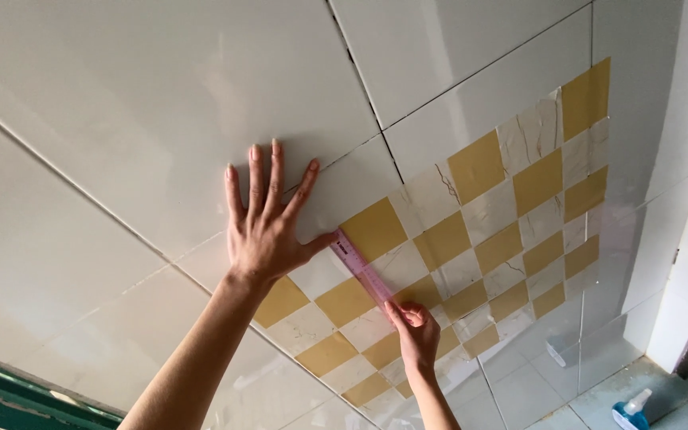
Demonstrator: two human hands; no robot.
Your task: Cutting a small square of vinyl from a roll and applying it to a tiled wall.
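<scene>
The left hand (263, 231) is pressing flat against the glossy white wall tiles (121, 103), fingers (277, 169) spread wide, its thumb resting on the upper end of a pink plastic ruler (362, 273). The right hand (417, 334) is pinning the ruler's lower end, fingers narrowed onto it. The ruler is lying diagonally along the left edge of a yellow-and-marble checkered sheet (503, 223), which is sitting on the wall's lower right portion. The ruler is judged light, thin and slightly flexible, liable to slide on the slick tile; holding it at both ends appears soundest. A blue spray bottle (629, 412) is standing on the floor at the lower right; its contents cannot be seen.
</scene>
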